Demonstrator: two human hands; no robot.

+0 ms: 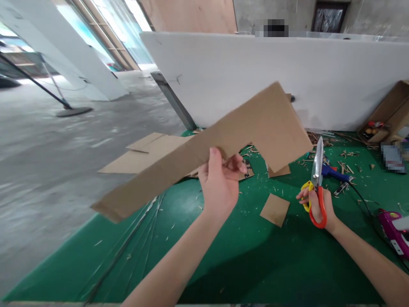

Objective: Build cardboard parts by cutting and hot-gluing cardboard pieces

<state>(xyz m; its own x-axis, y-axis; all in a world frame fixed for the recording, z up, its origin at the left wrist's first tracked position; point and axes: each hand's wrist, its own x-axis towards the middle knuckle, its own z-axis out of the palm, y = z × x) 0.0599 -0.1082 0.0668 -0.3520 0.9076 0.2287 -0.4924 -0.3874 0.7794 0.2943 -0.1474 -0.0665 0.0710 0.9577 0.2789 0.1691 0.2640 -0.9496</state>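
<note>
My left hand [220,179] grips a long L-shaped piece of cardboard [179,160] by its lower edge, thumb on the near face. The piece is held up above the table, tilted, its wide end at upper right. My right hand [319,204] is closed round the handles of a pair of scissors [317,168], one handle yellow and one orange, blades pointing up and close together. The scissors are apart from the cardboard. Between my hands a small square of cardboard [275,209] lies flat on the green table.
More cardboard sheets [143,153] overhang the table's left edge. A blue glue gun [334,172] with a black cord, a magenta tool [393,232] and a cardboard box [386,113] are at the right. Cardboard scraps litter the green tabletop [243,264]. A white panel [255,72] stands behind.
</note>
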